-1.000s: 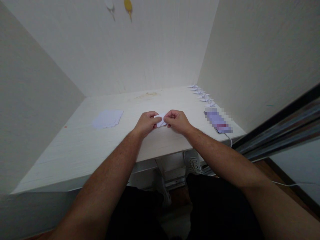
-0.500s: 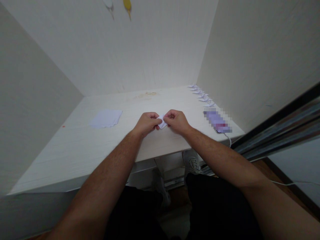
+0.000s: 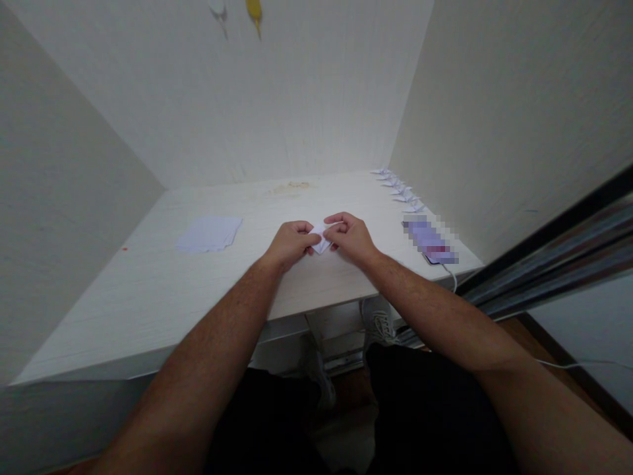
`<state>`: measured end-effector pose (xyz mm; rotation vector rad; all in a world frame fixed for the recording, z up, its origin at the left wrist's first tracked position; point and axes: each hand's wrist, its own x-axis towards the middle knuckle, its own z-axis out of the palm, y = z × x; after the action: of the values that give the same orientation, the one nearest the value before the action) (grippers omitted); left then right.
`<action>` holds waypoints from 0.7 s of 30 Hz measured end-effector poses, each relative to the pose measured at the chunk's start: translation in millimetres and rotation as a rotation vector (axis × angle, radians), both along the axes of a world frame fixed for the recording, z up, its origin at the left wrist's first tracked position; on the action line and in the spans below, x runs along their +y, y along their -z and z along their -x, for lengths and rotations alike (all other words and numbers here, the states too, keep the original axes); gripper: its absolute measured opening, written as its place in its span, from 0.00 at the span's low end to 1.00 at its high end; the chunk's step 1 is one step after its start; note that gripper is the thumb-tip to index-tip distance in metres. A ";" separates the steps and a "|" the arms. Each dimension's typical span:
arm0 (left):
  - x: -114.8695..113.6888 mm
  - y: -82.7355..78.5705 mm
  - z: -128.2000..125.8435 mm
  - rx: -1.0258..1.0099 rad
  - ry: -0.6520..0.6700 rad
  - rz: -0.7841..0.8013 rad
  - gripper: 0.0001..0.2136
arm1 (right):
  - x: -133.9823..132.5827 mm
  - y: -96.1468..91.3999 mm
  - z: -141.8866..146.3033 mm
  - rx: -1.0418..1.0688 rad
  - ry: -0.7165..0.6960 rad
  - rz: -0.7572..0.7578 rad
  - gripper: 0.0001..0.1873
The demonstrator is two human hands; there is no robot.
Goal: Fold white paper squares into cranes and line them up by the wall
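Observation:
A small folded piece of white paper is held between both hands above the white desk, its lower corner pointing toward me. My left hand pinches its left side, thumb on top and fingers curled beneath. On the right side, my right hand grips the paper with its thumb on top; the index finger is lifted and stretched out over the far edge. The fingers partly cover the paper, so the full fold is hidden.
A stack of white paper sheets lies to the left on the desk. Several folded paper cranes stand in a row along the right wall. Nearer me is a blurred-out phone with a white cable.
My right index finger has lifted away from the paper and straightened. More of the folded paper's face shows between the thumbs. The left hand has barely moved.

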<state>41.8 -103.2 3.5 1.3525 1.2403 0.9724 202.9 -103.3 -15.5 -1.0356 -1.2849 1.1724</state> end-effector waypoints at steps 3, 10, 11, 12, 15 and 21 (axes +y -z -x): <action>0.4 -0.4 0.2 -0.046 0.000 0.007 0.05 | 0.1 -1.1 -0.9 0.010 -0.013 0.066 0.06; -0.2 0.5 -0.2 -0.048 0.025 0.014 0.04 | 1.2 3.5 -1.1 -0.074 0.017 0.008 0.06; 0.0 1.0 -0.5 -0.060 0.027 0.017 0.04 | 1.6 4.0 -0.8 -0.078 0.024 -0.002 0.06; 0.3 1.6 -0.8 -0.078 0.027 0.016 0.05 | 1.8 4.2 -0.5 -0.073 0.026 -0.005 0.06; 1.9 3.9 -1.4 -0.150 0.016 -0.013 0.06 | 1.9 3.5 0.0 -0.028 -0.017 0.029 0.06; 5.1 6.8 -1.3 -0.201 0.006 -0.035 0.08 | 0.5 3.2 -1.2 -0.079 -0.111 0.067 0.09</action>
<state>43.0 -98.1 -3.3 1.2511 1.0715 1.1022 204.0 -102.8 -18.7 -1.0805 -1.3877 1.2768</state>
